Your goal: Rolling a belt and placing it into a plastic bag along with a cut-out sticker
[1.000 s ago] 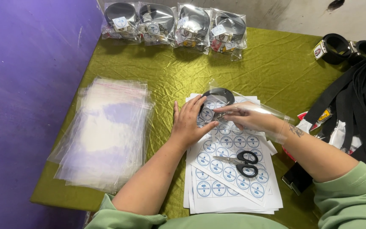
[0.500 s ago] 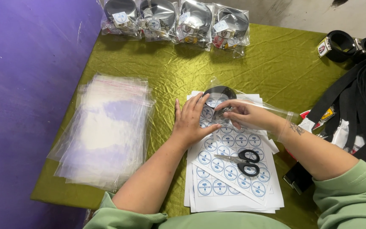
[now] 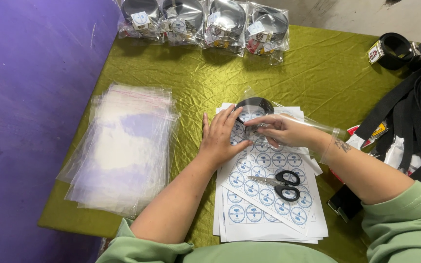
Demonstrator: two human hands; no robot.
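Both forearms reach up from the lower frame toward the centre. The left hand (image 3: 220, 139) lies flat, fingers spread. The right hand (image 3: 281, 130) points leftward, its fingertips pinched together.

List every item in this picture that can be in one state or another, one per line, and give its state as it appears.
Scissors: closed, lying on the sticker sheets.
Sticker sheets: stacked, stickers unpeeled.
Clear bag: open, around the right hand.
Coiled black belt: rolled, inside that bag.
Empty clear bags: piled flat.
Packed bags: filled, in a row at the far edge.
Left hand: flat, pressing the bag's end.
Right hand: inside the bag, fingers at the belt.
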